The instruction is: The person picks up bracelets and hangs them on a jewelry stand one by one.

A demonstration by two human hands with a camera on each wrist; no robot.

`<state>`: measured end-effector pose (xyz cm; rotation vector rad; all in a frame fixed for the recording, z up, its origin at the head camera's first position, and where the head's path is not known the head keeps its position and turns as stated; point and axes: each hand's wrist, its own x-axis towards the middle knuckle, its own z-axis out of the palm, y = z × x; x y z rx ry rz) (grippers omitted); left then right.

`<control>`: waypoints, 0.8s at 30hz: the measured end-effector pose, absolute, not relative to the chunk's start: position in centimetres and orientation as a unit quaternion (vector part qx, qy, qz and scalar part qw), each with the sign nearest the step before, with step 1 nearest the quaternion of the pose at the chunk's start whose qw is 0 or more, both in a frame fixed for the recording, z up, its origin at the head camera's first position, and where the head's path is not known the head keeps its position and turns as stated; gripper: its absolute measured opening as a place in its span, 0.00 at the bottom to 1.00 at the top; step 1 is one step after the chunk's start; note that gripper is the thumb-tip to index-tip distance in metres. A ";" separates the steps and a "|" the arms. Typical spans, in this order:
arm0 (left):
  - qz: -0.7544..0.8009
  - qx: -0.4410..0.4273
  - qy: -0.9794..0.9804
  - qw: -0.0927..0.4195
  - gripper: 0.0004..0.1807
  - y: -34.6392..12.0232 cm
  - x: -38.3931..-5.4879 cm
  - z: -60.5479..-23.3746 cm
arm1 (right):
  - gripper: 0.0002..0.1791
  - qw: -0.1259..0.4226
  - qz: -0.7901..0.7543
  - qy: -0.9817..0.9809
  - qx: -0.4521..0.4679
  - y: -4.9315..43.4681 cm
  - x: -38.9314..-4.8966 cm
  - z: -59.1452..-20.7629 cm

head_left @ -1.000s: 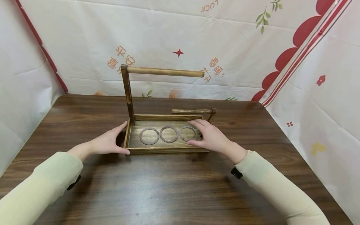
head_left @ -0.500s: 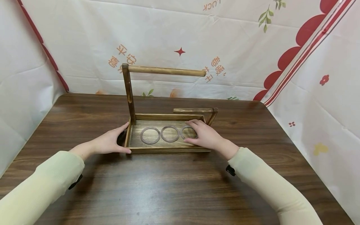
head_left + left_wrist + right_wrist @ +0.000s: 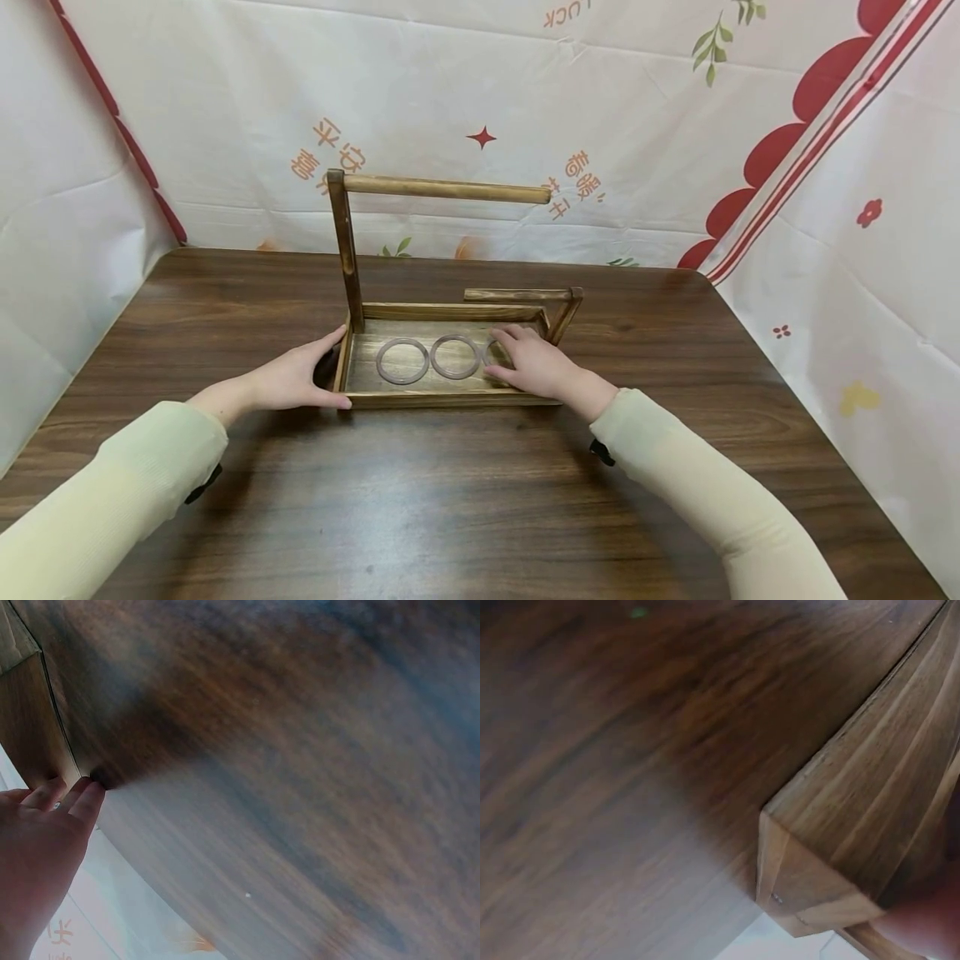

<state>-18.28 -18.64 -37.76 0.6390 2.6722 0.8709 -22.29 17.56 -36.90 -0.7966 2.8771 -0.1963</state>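
Observation:
In the head view a shallow wooden tray stands on the table, with three pale bangles in a row inside. The left bangle and the middle bangle lie uncovered. My right hand is over the right bangle and hides most of it, thumb and fingers apart. Whether the fingertips touch it is hard to see. My left hand spans the tray's left end with thumb and fingers spread, its thumb at the front corner. In the left wrist view, its fingertips touch the tray's end wall.
From the tray's left end rises a tall wooden post with a horizontal bar. A lower bar stands at the right end, behind my right hand. The brown table meets a printed white curtain.
My right hand has moved left over the right bangle and now covers more of it. The left hand keeps its place at the tray's end, and the bangles have not visibly moved.

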 end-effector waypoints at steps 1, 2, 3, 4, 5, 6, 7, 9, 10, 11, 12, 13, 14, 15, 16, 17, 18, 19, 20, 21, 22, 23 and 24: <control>0.302 0.221 0.918 0.128 0.62 -18.6 -18.3 -37.7 | 0.38 0.079 -0.061 0.960 -0.262 17.4 -22.3 -36.9; 0.303 0.222 0.918 0.127 0.62 -18.6 -18.3 -37.7 | 0.38 0.081 -0.056 0.961 -0.259 17.3 -22.4 -36.9; 0.305 0.223 0.917 0.127 0.62 -18.6 -18.3 -37.7 | 0.38 0.084 -0.052 0.962 -0.256 17.2 -22.4 -36.8; 0.306 0.223 0.917 0.128 0.62 -18.6 -18.3 -37.7 | 0.37 0.086 -0.046 0.962 -0.255 17.1 -22.5 -36.8; 0.307 0.223 0.916 0.128 0.62 -18.6 -18.3 -37.7 | 0.37 0.089 -0.041 0.963 -0.252 16.9 -22.5 -36.8; 0.306 0.222 0.917 0.129 0.62 -18.6 -18.3 -37.7 | 0.37 0.091 -0.034 0.963 -0.249 16.8 -22.6 -36.7; 0.307 0.221 0.916 0.131 0.62 -18.7 -18.3 -37.7 | 0.36 0.094 -0.026 0.964 -0.248 16.7 -22.7 -36.7; 0.305 0.218 0.917 0.134 0.62 -18.7 -18.4 -37.7 | 0.36 0.102 -0.009 0.965 -0.243 16.5 -22.8 -36.6; 0.304 0.216 0.918 0.136 0.62 -18.7 -18.5 -37.7 | 0.35 0.105 -0.001 0.964 -0.243 16.5 -22.9 -36.6; 0.303 0.215 0.918 0.136 0.62 -18.7 -18.5 -37.7 | 0.35 0.109 0.005 0.964 -0.241 16.4 -23.0 -36.5; 0.302 0.216 0.918 0.136 0.62 -18.7 -18.5 -37.7 | 0.34 0.114 0.010 0.964 -0.239 16.3 -23.1 -36.5; 0.303 0.217 0.918 0.135 0.62 -18.7 -18.6 -37.7 | 0.34 0.117 0.013 0.964 -0.239 16.3 -23.1 -36.4; 0.302 0.218 0.918 0.134 0.62 -18.7 -18.6 -37.7 | 0.33 0.119 0.014 0.964 -0.239 16.2 -23.2 -36.3; 0.303 0.218 0.918 0.134 0.62 -18.7 -18.6 -37.6 | 0.33 0.121 0.015 0.963 -0.240 16.2 -23.2 -36.2; 0.302 0.220 0.918 0.134 0.62 -18.7 -18.6 -37.6 | 0.33 0.122 0.015 0.963 -0.241 16.1 -23.3 -36.1; 0.302 0.221 0.918 0.133 0.62 -18.7 -18.6 -37.6 | 0.33 0.124 0.013 0.963 -0.241 16.1 -23.4 -36.1; 0.302 0.223 0.918 0.133 0.62 -18.7 -18.5 -37.5 | 0.33 0.124 0.011 0.962 -0.241 16.1 -23.4 -36.0; 0.302 0.222 0.917 0.134 0.62 -18.7 -18.5 -37.5 | 0.33 0.124 0.011 0.962 -0.242 16.0 -23.5 -36.0; 0.301 0.223 0.917 0.134 0.62 -18.7 -18.5 -37.5 | 0.33 0.125 0.010 0.962 -0.241 16.0 -23.5 -36.0; 0.302 0.222 0.917 0.135 0.62 -18.7 -18.5 -37.5 | 0.33 0.125 0.008 0.962 -0.241 16.0 -23.6 -36.0; 0.302 0.223 0.917 0.135 0.62 -18.7 -18.4 -37.5 | 0.33 0.125 0.007 0.963 -0.241 16.0 -23.6 -36.0; 0.302 0.222 0.917 0.135 0.62 -18.7 -18.4 -37.6 | 0.33 0.125 0.006 0.963 -0.239 16.0 -23.6 -36.0; 0.303 0.221 0.917 0.136 0.62 -18.7 -18.4 -37.6 | 0.33 0.125 0.004 0.963 -0.239 16.0 -23.7 -36.0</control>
